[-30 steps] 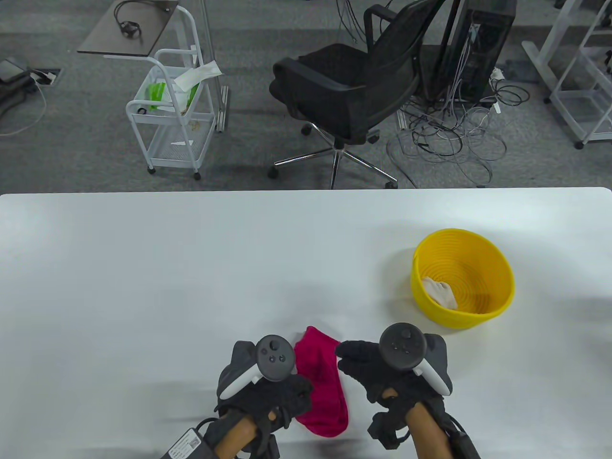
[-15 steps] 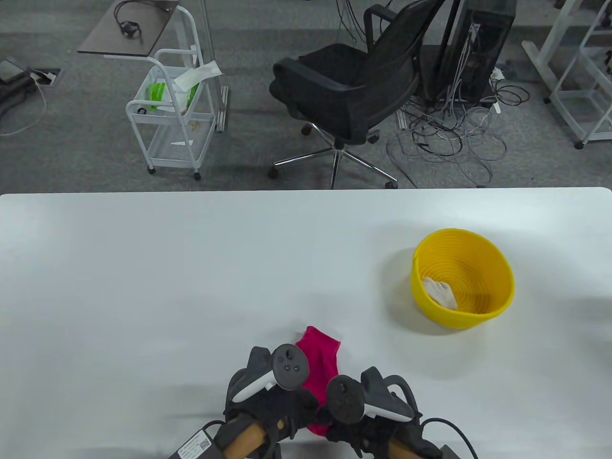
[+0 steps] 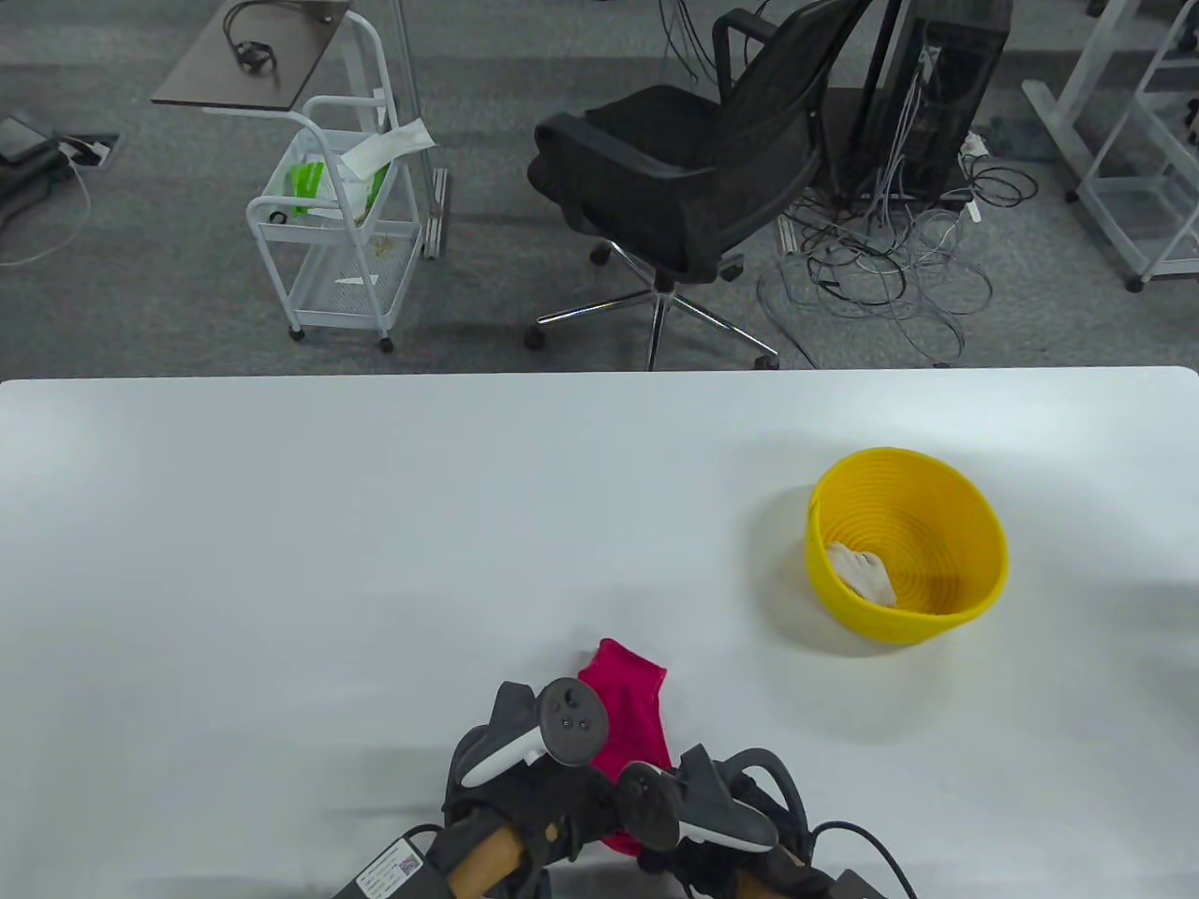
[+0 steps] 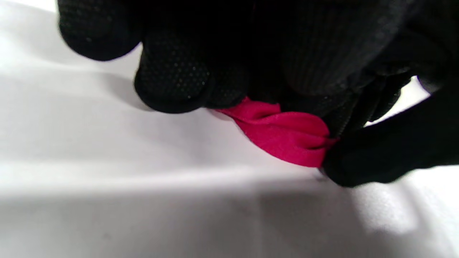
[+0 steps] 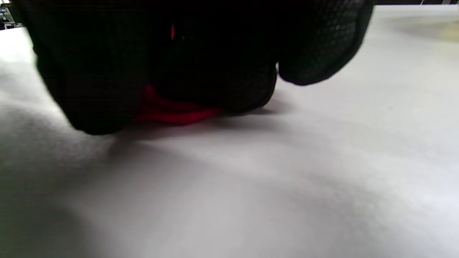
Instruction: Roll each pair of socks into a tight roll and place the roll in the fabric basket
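A white cart [image 3: 333,215] is seen on the floor at far left, its upper tray holding a green-and-white bag [image 3: 318,183]. On the white table [image 3: 375,524], at the near edge, the left hand [image 3: 525,796] is shown gripping the near end of the pink sock pair [image 3: 629,716]; in the left wrist view the cloth [image 4: 287,134] is bunched and pinched between the gloved fingers [image 4: 172,82] and thumb. A printed label [image 3: 387,866] is strapped at the left wrist, its writing too small to be read. The right hand [image 3: 712,829] is pressed close against the left, and in the right wrist view its curled fingers [image 5: 215,71] are clamped on the same end of the sock pair [image 5: 172,113]. The far end of the socks lies flat on the table. Well apart to the right, a yellow basket [image 3: 946,623] stands upright, with one off-white sock roll [image 3: 864,573] lying against its left inner wall.
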Action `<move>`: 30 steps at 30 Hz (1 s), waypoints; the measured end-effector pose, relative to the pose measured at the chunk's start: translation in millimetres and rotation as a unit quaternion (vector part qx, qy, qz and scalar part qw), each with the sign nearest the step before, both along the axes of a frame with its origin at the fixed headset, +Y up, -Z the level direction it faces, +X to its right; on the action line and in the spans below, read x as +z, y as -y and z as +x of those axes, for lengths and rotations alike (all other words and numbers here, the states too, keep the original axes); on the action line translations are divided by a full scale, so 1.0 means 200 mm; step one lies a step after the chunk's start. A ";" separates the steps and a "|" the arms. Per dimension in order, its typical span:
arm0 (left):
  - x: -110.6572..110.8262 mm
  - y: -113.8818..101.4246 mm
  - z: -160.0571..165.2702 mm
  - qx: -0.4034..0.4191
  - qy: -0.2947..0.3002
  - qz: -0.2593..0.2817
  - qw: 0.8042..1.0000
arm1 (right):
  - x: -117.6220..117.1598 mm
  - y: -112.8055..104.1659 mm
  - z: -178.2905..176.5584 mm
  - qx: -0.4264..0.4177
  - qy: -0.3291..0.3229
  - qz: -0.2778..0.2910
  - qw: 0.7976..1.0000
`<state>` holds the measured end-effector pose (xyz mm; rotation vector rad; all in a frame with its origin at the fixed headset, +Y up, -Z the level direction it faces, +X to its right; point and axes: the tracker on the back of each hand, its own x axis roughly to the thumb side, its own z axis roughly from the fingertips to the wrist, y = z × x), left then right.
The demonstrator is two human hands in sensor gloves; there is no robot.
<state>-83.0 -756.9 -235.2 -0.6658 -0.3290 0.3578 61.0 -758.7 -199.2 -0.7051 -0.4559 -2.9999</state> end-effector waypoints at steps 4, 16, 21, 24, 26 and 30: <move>-0.01 0.01 -0.01 0.006 0.000 -0.014 1.000 | -0.02 0.00 0.01 -0.026 0.020 -0.009 0.999; -0.01 0.03 0.04 -0.031 0.037 0.028 0.998 | -0.14 0.03 0.10 -0.125 0.112 -0.130 0.977; -0.01 0.04 0.05 -0.035 0.036 0.057 0.997 | -0.16 0.03 0.11 -0.132 0.125 -0.142 0.973; -0.02 0.04 0.05 -0.022 0.029 0.049 0.998 | -0.16 0.03 0.12 -0.141 0.133 -0.144 0.970; -0.02 0.04 0.05 -0.018 0.029 0.052 0.998 | -0.17 0.02 0.13 -0.145 0.132 -0.152 0.969; -0.02 0.04 0.05 -0.015 0.029 0.051 0.998 | -0.15 -0.07 0.16 -0.154 0.104 -0.097 0.978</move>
